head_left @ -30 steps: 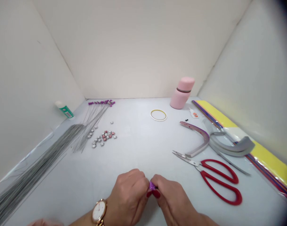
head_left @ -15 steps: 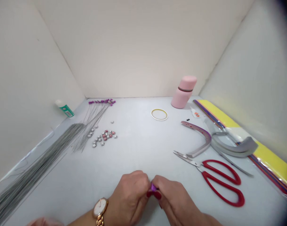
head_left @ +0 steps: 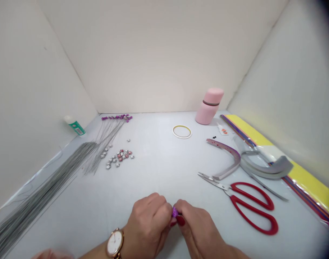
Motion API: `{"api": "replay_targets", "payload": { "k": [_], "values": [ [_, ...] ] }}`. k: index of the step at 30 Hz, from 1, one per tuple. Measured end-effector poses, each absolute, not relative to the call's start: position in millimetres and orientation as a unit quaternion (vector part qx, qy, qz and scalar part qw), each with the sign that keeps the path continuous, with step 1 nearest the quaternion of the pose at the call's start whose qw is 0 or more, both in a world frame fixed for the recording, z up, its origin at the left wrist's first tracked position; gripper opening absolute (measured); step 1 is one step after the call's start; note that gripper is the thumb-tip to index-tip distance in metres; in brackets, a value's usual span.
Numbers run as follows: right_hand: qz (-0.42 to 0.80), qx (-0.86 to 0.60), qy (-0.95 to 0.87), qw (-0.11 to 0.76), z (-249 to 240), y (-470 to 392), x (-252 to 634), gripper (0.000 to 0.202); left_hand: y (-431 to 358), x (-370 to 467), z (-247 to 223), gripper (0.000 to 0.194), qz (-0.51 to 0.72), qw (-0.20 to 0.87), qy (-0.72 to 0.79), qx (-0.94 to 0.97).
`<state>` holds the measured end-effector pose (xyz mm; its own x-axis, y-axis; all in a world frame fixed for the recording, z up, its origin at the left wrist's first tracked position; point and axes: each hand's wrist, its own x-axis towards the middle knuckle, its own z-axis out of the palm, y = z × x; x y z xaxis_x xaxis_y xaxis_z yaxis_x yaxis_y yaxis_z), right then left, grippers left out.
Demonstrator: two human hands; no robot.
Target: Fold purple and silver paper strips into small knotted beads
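Low in the head view, my left hand (head_left: 152,223) and my right hand (head_left: 200,226) meet at the fingertips, both closed. Pinched between them is a small purple piece (head_left: 175,212), glittery and partly covered by fingers, so its exact shape is hidden. Red nails show just below it. Nearest my right hand lie scissors (head_left: 226,187) with red handles, blades pointing left. Beyond my left hand are several small silver and pink stars (head_left: 123,155) in a loose cluster.
Thin grey wires (head_left: 53,183) run along the left, some with purple tips (head_left: 117,117). A green-and-white tube (head_left: 76,126) leans at the left wall. Right of centre are a tape ring (head_left: 182,137), pink bottle (head_left: 207,111), glue tube (head_left: 223,130), curved strips (head_left: 234,154) and yellow packs (head_left: 307,180).
My fingers have shifted slightly around the purple piece, and more of it shows now. My left hand has rolled a little. The things on the table lie as before.
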<state>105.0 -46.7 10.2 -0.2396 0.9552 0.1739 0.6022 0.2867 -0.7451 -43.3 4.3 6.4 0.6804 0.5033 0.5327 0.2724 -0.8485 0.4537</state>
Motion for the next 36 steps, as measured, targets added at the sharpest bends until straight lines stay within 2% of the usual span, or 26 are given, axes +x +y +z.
{"api": "replay_targets", "payload": {
  "k": [5,8,14,19,24,31,36],
  "values": [
    [0.210,-0.513,-0.754,0.353,7.3,-45.8,102.8,0.020,1.4,-40.9,7.4,0.022,0.362,0.148,0.226,0.893],
    [0.227,-0.532,-0.744,0.335,8.6,-46.6,101.9,0.021,0.9,-40.4,5.8,0.022,0.363,0.158,0.235,0.888],
    [0.345,-0.546,-0.679,0.350,14.6,-47.2,103.2,0.029,1.2,-40.0,9.6,0.024,0.352,0.346,0.254,0.832],
    [0.297,-0.533,-0.710,0.352,14.3,-44.0,105.3,0.029,-0.6,-38.3,14.4,0.027,0.339,0.405,0.262,0.808],
    [0.214,-0.496,-0.749,0.383,11.1,-44.4,104.1,0.027,-5.3,-34.6,15.2,0.027,0.377,0.372,0.259,0.808],
    [0.216,-0.493,-0.745,0.394,3.4,-48.0,100.6,0.018,-15.0,-32.1,11.6,0.028,0.418,0.339,0.280,0.795],
    [0.181,-0.508,-0.738,0.406,4.7,-46.2,97.8,0.018,-16.8,-31.8,11.2,0.027,0.395,0.340,0.323,0.790]
  ]
}}
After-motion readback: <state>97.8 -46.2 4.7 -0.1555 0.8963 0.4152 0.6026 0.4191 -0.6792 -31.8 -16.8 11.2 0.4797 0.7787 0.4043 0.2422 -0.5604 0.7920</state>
